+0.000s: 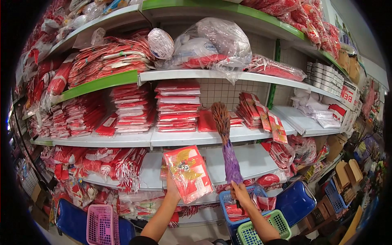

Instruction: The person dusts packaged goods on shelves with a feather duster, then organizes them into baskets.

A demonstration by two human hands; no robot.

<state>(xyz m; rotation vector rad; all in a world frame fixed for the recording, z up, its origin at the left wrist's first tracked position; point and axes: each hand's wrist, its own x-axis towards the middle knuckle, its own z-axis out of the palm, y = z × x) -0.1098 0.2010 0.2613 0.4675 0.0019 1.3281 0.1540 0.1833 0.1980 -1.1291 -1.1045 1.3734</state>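
Observation:
My left hand [173,188] grips the lower left edge of a red and white plastic-wrapped packet [188,173] with a gold emblem, held up before the shelves. In my right hand [241,193] is the handle of a feather duster [226,159], purple near the hand and brown toward its tip. The duster stands upright, its brown end in front of the middle shelf [212,139], between a tall stack of red and white packets [177,106] and some leaning packets [249,110]. My right fingers are closed round the handle.
Below my right hand are a blue basket [223,200] with red packets and a green basket [281,220]. A pink basket [102,224] stands at lower left, near blue stools [296,202]. Upper shelves hold bagged goods [212,45]. White cartons [349,98] sit at right.

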